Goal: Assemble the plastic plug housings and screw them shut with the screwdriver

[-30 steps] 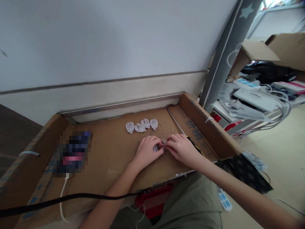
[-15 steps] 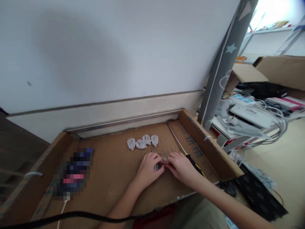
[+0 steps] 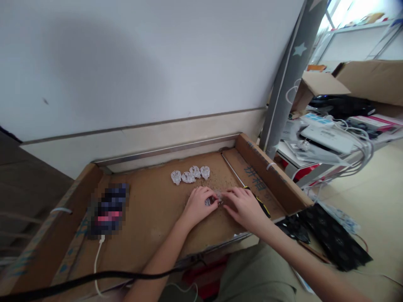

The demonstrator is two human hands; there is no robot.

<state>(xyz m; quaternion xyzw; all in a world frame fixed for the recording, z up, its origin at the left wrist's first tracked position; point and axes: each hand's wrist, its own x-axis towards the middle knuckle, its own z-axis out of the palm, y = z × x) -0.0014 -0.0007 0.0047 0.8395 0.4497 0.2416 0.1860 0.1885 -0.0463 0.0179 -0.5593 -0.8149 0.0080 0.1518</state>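
Note:
My left hand [image 3: 199, 206] rests on the cardboard tray floor, its thumb and fingers closed round a small clear plug [image 3: 207, 202], mostly hidden by the fingers. Just to the right is my right hand [image 3: 244, 206], its thumb apart from the fingers and nothing plain between them. Small bits [image 3: 219, 199] lie between the two hands, too small to name. Beyond them stands a row of several clear plugs [image 3: 188, 177], pins up. A screwdriver [image 3: 233, 170] with a black and yellow handle lies beside my right hand, the handle partly behind it.
Raised walls edge the cardboard tray [image 3: 147, 197]. A blurred-out dark object [image 3: 110, 207] with a white cable [image 3: 97, 262] lies at its left. A black cable [image 3: 126, 275] crosses the front. At right are a grey post [image 3: 281, 84] and a table with power strips [image 3: 327, 137].
My right thumb and fingers have parted and drawn slightly away from the left hand. My left hand keeps its grip. The whole view has shifted a little.

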